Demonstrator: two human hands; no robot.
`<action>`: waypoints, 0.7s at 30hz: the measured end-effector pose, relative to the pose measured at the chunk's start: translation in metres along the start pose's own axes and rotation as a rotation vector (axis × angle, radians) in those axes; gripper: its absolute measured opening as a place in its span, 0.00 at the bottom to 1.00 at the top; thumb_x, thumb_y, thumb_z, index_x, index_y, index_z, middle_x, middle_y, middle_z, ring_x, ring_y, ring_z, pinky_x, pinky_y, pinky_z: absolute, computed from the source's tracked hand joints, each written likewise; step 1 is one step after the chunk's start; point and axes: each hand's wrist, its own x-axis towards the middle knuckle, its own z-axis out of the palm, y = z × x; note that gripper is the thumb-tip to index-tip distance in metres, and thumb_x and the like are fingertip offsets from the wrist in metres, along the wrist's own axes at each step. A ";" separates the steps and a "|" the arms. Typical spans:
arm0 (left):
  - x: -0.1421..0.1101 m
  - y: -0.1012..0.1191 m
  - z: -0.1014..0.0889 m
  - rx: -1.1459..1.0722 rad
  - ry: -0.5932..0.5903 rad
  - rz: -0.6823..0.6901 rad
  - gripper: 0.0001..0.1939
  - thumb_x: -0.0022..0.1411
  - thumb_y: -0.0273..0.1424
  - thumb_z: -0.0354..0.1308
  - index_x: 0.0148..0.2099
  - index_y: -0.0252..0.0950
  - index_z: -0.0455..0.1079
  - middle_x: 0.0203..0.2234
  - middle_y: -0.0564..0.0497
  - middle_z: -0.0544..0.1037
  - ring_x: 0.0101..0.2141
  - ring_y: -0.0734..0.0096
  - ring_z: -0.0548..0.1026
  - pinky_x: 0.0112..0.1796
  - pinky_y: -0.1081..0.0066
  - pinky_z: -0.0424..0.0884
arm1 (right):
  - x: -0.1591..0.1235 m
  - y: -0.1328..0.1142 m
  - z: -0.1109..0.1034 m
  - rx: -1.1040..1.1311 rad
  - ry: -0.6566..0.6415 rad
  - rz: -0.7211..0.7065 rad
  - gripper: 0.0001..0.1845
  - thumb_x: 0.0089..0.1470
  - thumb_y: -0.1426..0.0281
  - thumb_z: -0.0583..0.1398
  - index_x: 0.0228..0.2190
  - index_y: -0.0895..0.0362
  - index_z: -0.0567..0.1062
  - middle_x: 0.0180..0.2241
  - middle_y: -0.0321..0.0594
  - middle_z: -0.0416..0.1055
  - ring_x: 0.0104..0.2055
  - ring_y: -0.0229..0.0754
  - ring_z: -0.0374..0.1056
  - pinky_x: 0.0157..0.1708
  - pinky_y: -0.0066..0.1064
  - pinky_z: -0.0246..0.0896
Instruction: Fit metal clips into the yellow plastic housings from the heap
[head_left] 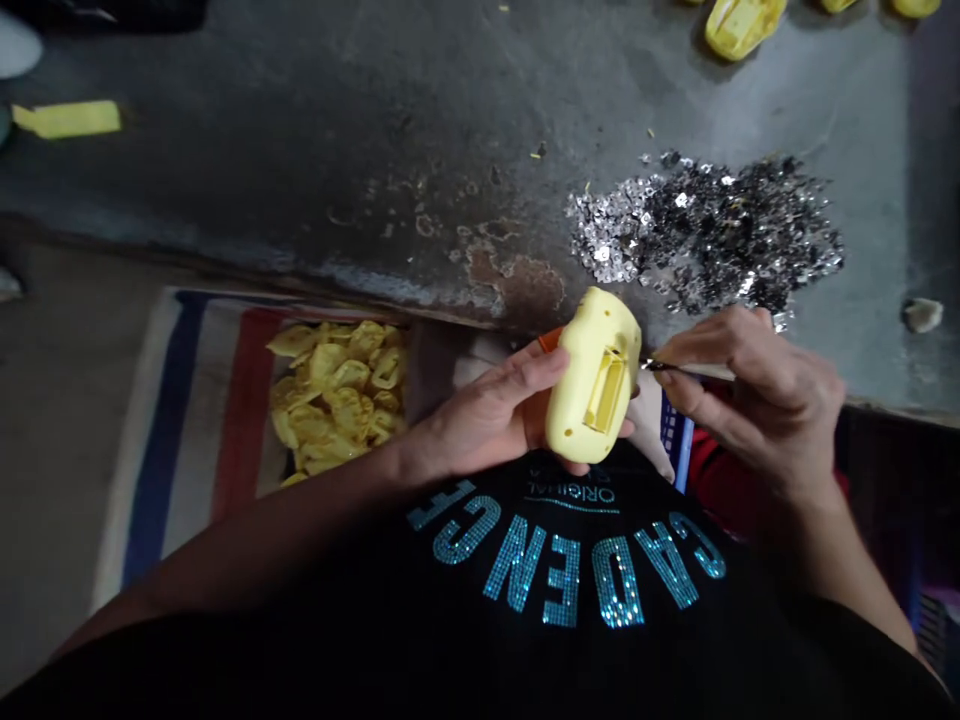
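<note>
Left hand (491, 412): grasping a pale yellow plastic housing (574, 385), thumb on the upper face, fingers wrapped underneath. Right hand (784, 405): thumb and forefinger pinched on a small metal piece (654, 366), its tip just beside the housing's right flank. Contact or a slight gap, cannot tell.

Landmark, the heap of small metal plates (727, 235) on the grey worktop (300, 140). The housing is held in the air on the near side of the heap and to its left, about over the worktop's front edge. Right hand on the near side of the heap. A tray-shaped yellow part (739, 28) lies beyond the heap; a pile of yellow parts (341, 395) sits lower, to the left and nearer the wearer, beside a striped cloth (251, 420).

Step in hand, as judged: bringing a plate, likely of the heap's kind, to the housing for fitting. Next move would call for a steady left grip, the recess turned to face the pinch, and the piece lined up with its seat before pressing.

Housing: rounded, elongated, matt, tilted with its far end leaning right. A long rectangular recess is let into the upper face, like a battery bay, with lengthwise ribs inside and a dark spot at its far end, too small to make out. Small round holes near both ends. No lid on the recess.
</note>
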 end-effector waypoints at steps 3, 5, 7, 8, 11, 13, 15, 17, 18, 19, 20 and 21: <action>-0.003 -0.002 0.002 -0.007 0.008 0.027 0.35 0.75 0.55 0.74 0.74 0.46 0.73 0.61 0.39 0.89 0.53 0.41 0.92 0.35 0.65 0.90 | 0.013 -0.009 0.001 -0.097 -0.052 -0.057 0.03 0.74 0.67 0.71 0.46 0.45 0.84 0.39 0.37 0.87 0.39 0.51 0.82 0.45 0.49 0.72; -0.005 -0.003 0.002 -0.014 0.027 0.034 0.34 0.73 0.55 0.76 0.71 0.46 0.75 0.63 0.39 0.88 0.55 0.41 0.92 0.34 0.66 0.89 | 0.019 -0.011 0.001 -0.155 -0.083 -0.104 0.03 0.74 0.68 0.70 0.46 0.46 0.84 0.40 0.37 0.87 0.40 0.50 0.82 0.44 0.47 0.71; -0.006 -0.004 0.003 -0.019 0.042 0.025 0.36 0.71 0.56 0.77 0.71 0.46 0.75 0.64 0.40 0.88 0.55 0.40 0.91 0.34 0.65 0.89 | 0.023 -0.012 0.000 -0.202 -0.121 -0.159 0.03 0.75 0.68 0.70 0.46 0.46 0.84 0.41 0.37 0.87 0.40 0.49 0.82 0.43 0.46 0.71; -0.007 -0.004 0.003 -0.017 0.044 0.016 0.37 0.70 0.57 0.78 0.71 0.46 0.75 0.63 0.41 0.88 0.55 0.40 0.91 0.34 0.65 0.89 | 0.025 -0.013 -0.001 -0.223 -0.138 -0.184 0.04 0.75 0.69 0.69 0.47 0.46 0.84 0.41 0.37 0.87 0.40 0.48 0.81 0.43 0.46 0.72; -0.007 -0.003 0.004 0.005 0.041 -0.003 0.39 0.69 0.60 0.77 0.70 0.44 0.77 0.58 0.42 0.90 0.55 0.41 0.91 0.34 0.66 0.88 | 0.030 -0.016 -0.004 -0.277 -0.177 -0.253 0.05 0.77 0.70 0.68 0.47 0.47 0.84 0.42 0.38 0.88 0.40 0.47 0.80 0.42 0.44 0.74; -0.007 -0.003 0.005 0.014 0.028 -0.010 0.39 0.69 0.62 0.76 0.70 0.43 0.79 0.55 0.43 0.90 0.54 0.42 0.91 0.33 0.68 0.87 | 0.033 -0.019 -0.006 -0.300 -0.205 -0.280 0.05 0.77 0.70 0.67 0.47 0.46 0.84 0.43 0.38 0.88 0.41 0.48 0.80 0.43 0.44 0.75; -0.006 -0.003 0.004 0.011 0.002 -0.019 0.38 0.70 0.62 0.75 0.69 0.44 0.80 0.54 0.44 0.91 0.54 0.45 0.91 0.33 0.70 0.87 | 0.035 -0.021 -0.009 -0.316 -0.241 -0.291 0.06 0.78 0.69 0.66 0.48 0.46 0.84 0.43 0.38 0.88 0.42 0.48 0.80 0.44 0.44 0.75; -0.006 -0.002 0.004 0.006 -0.026 -0.021 0.36 0.72 0.63 0.73 0.68 0.45 0.81 0.54 0.44 0.91 0.53 0.47 0.92 0.33 0.71 0.87 | 0.037 -0.021 -0.010 -0.324 -0.272 -0.305 0.06 0.79 0.68 0.65 0.49 0.46 0.84 0.43 0.38 0.88 0.43 0.48 0.80 0.45 0.44 0.75; -0.006 -0.002 0.003 0.005 -0.034 -0.019 0.34 0.73 0.62 0.72 0.67 0.44 0.81 0.55 0.45 0.91 0.52 0.47 0.92 0.33 0.72 0.87 | 0.037 -0.021 -0.010 -0.325 -0.277 -0.317 0.06 0.79 0.68 0.65 0.49 0.46 0.84 0.43 0.39 0.87 0.43 0.48 0.80 0.45 0.44 0.75; -0.006 -0.002 0.003 0.002 -0.040 -0.018 0.33 0.75 0.61 0.71 0.67 0.44 0.81 0.55 0.45 0.91 0.52 0.48 0.92 0.33 0.72 0.87 | 0.038 -0.021 -0.011 -0.325 -0.279 -0.325 0.07 0.79 0.68 0.65 0.50 0.46 0.85 0.43 0.39 0.87 0.43 0.48 0.80 0.45 0.44 0.75; -0.006 -0.003 0.002 -0.006 -0.044 -0.018 0.32 0.76 0.60 0.70 0.68 0.43 0.81 0.56 0.45 0.91 0.51 0.48 0.92 0.33 0.72 0.87 | 0.038 -0.021 -0.011 -0.325 -0.279 -0.329 0.07 0.79 0.68 0.65 0.51 0.46 0.85 0.43 0.39 0.87 0.44 0.48 0.80 0.45 0.45 0.75; -0.006 -0.003 0.002 -0.016 -0.053 -0.018 0.31 0.77 0.60 0.69 0.68 0.43 0.80 0.57 0.45 0.91 0.51 0.48 0.93 0.33 0.72 0.87 | 0.038 -0.021 -0.011 -0.323 -0.272 -0.336 0.08 0.78 0.69 0.66 0.53 0.46 0.85 0.44 0.39 0.88 0.44 0.49 0.80 0.45 0.45 0.75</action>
